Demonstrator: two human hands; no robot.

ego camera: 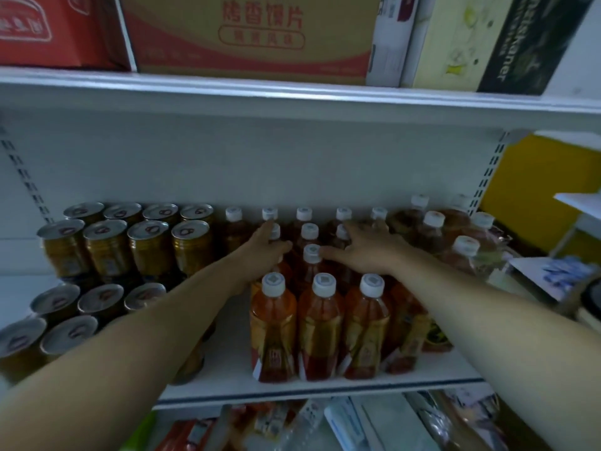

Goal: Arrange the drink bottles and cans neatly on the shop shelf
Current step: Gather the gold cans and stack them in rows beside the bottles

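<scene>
Your left hand (265, 252) grips a white-capped bottle (275, 232) at centre frame; your right hand (367, 252) lies spread wide over the bottle caps (310, 230) just right of it, thumb touching one; gold cans (107, 245) fill the shelf (227, 359) at left

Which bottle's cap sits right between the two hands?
The middle-column bottle just behind the front row: its cap alone lies in the gap between left hand and right hand.

"What stood behind it all?"
"A white back panel (292, 164) between slotted uprights (487, 177), dimly lit."
"And above?"
"An upper shelf (292, 96) bearing a red-printed cardboard box (253, 37); a yellow panel (533, 196) showed at the right."
</scene>
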